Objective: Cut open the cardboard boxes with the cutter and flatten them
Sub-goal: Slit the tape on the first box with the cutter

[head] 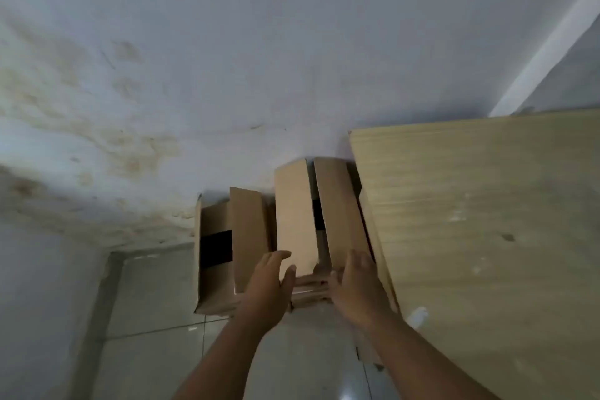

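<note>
A brown cardboard box [297,214] stands on the floor against the wall, its top flaps up and apart. My left hand [268,286] presses its near left side, fingers spread against the left flap. On the near right side rests my right hand [355,286], beside the right flap [339,211]. To the left stands a second open cardboard box [220,253] with a dark band of tape inside. No cutter is in view.
A light wooden table top [487,237] fills the right side, close to the right box. A stained white wall [227,75] rises behind the boxes. Grey floor tiles [156,318] lie at the lower left. A small white object [418,315] sits at the table's edge.
</note>
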The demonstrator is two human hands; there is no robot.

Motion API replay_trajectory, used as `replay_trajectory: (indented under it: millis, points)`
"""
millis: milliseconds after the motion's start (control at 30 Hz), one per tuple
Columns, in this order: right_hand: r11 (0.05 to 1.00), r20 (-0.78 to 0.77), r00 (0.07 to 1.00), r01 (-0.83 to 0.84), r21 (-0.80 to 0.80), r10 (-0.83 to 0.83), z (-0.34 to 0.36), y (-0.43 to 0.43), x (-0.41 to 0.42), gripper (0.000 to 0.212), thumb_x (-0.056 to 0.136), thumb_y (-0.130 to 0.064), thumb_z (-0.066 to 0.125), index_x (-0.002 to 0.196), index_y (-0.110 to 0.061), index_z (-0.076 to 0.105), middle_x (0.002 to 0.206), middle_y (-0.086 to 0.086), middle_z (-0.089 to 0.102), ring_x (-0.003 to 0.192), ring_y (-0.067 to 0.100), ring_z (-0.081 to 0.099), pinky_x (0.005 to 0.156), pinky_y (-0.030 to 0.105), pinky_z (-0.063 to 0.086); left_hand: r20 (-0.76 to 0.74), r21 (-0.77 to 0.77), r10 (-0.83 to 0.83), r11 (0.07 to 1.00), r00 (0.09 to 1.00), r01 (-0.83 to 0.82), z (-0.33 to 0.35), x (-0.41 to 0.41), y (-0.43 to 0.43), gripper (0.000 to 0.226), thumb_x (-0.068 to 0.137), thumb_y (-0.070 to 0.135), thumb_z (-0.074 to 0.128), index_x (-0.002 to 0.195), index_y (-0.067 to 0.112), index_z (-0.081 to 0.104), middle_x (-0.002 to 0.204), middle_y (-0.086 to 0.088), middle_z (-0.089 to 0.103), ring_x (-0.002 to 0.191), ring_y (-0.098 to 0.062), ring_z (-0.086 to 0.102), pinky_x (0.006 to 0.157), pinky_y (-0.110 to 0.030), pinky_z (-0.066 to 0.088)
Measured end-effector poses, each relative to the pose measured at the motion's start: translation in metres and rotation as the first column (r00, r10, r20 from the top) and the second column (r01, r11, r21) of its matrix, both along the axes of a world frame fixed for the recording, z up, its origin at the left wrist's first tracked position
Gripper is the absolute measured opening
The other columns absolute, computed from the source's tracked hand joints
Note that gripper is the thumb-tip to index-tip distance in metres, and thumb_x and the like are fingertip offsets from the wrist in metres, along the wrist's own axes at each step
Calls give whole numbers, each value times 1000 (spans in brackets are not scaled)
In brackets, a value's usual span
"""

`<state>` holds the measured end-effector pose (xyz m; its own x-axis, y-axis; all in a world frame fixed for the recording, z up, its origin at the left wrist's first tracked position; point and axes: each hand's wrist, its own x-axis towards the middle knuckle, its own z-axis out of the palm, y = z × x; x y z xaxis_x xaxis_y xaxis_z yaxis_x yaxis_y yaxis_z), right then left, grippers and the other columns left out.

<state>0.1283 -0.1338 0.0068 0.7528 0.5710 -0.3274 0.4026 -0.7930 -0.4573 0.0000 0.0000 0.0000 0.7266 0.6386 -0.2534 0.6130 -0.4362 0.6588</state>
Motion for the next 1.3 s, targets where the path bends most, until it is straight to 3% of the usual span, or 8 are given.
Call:
replay_trajectory:
  millis: [133,267,367,533,633,800,1033,1300]
  points:
    - [940,11,940,340,-2,-340,-63,18,-1,62,101,-39,43,155,-12,25,162,19,17,148,36,18,116,43,30,23,-93,73,993,997,-71,-63,11,32,48,105,39,53,148,20,47,140,8,52,132,-13,50,108,-32,43]
    - [907,73,905,411,95,-418,-116,25,6,56,100,-33,48,151,-14,35,161,22,14,146,38,14,116,50,30,5,-282,181,944,983,-173,-121,25,47,64,98,53,59,150,21,43,143,10,54,131,-12,54,108,-31,47]
    - [890,96,891,424,170,-443,-141,23,10,59,94,-29,59,148,-16,39,156,22,23,140,38,22,111,54,36,10,-502,305,825,952,-259,-148,39,46,50,95,46,69,136,28,48,132,10,62,113,-6,61,87,-18,53]
    - [900,200,884,382,211,-422,-159,20,13,65,84,-27,68,144,-17,47,151,21,27,133,40,26,108,53,38,-25,-741,529,560,848,-371,-174,57,41,78,75,53,88,136,21,51,125,2,69,110,-15,69,92,-38,58]
    - [910,179,902,354,215,-393,-157,18,11,62,85,-33,64,144,-27,49,154,16,21,138,38,21,112,51,35,-40,-754,545,533,837,-384,-176,60,44,94,59,66,89,137,26,55,124,4,72,109,-16,71,83,-38,60]
    - [906,115,923,328,268,-368,-143,16,7,69,75,-21,66,140,-42,53,155,13,13,140,38,16,111,56,36,-100,-854,512,395,853,-338,-165,59,46,74,70,57,81,136,35,57,126,6,72,116,-20,67,98,-51,54]
    - [941,249,914,278,192,-320,-87,25,1,77,70,-24,59,144,-42,48,156,18,14,139,41,19,115,52,31,-155,-878,595,283,788,-386,-124,45,53,53,83,45,70,129,20,63,115,-9,74,93,-26,71,70,-38,53]
    - [1000,345,938,-4,-16,10,0,27,-28,95,73,-46,62,157,-41,17,161,20,11,144,45,14,111,59,28,-145,-894,619,251,771,-370,-9,10,69,34,94,41,60,118,17,66,87,-10,79,90,-30,71,78,-46,59]
